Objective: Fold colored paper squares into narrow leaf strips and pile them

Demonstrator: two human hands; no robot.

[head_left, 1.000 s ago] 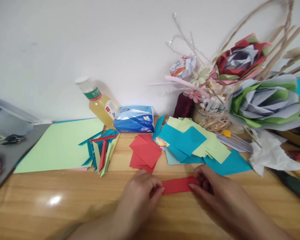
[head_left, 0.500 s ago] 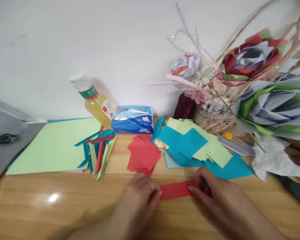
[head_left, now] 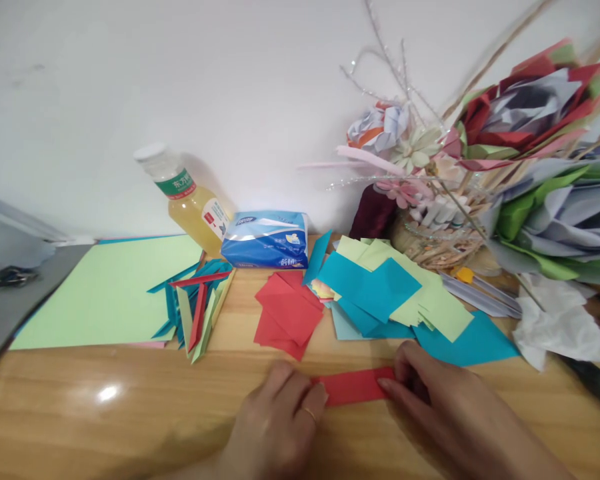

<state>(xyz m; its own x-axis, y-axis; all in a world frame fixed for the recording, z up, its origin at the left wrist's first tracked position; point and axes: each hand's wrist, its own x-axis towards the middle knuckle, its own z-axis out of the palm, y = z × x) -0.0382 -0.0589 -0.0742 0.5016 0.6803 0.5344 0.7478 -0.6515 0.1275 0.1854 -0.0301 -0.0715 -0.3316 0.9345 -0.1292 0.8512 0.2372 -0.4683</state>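
A folded red paper strip lies flat on the wooden table near its front edge. My left hand rests on the strip's left end, fingers curled down and pressed on the paper, a ring on one finger. The strip's right end is pinched under the curled fingers of my right hand. Just behind the strip sit a pile of red paper squares and a heap of blue and light green squares.
A big light green sheet lies at left with folded blue, red and green strips beside it. A drink bottle and tissue pack stand by the wall. Paper flowers in a basket crowd the right. Crumpled white paper lies there too.
The view has shifted slightly, so things sit a little lower in frame. My left hand has slid a bit lower and its fingers now lie flatter over the strip's end. The strip stays put.
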